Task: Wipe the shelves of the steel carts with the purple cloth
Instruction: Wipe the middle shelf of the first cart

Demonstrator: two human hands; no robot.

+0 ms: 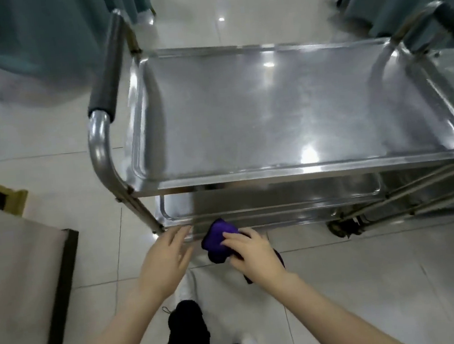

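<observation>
The purple cloth [219, 238] is bunched under the right hand [252, 253], whose fingers curl over it and clasp it, with a dark tail of fabric trailing back below the wrist; the cloth's far end meets the front rim of the lower shelf [278, 194], though whether it presses there is unclear. Just beyond the grip that shelf runs back under the top shelf [283, 104], which hides most of it, so only a narrow strip of steel shows between the two front edges. To the right of the grip the rim runs on bare as far as a wheel [341, 228] and the slanted rails of a second cart [450, 70]. To the left, near the cloth but apart from it, the left hand [165, 259] is spread with straight fingers and holds nothing, its tips at the shelf's front-left corner beside the cart leg [143, 211]. Both forearms reach forward and down, converging on that rim. Behind the grip lie pale floor tiles [372, 282]; a table edge [61, 287] stands well off to the left.
</observation>
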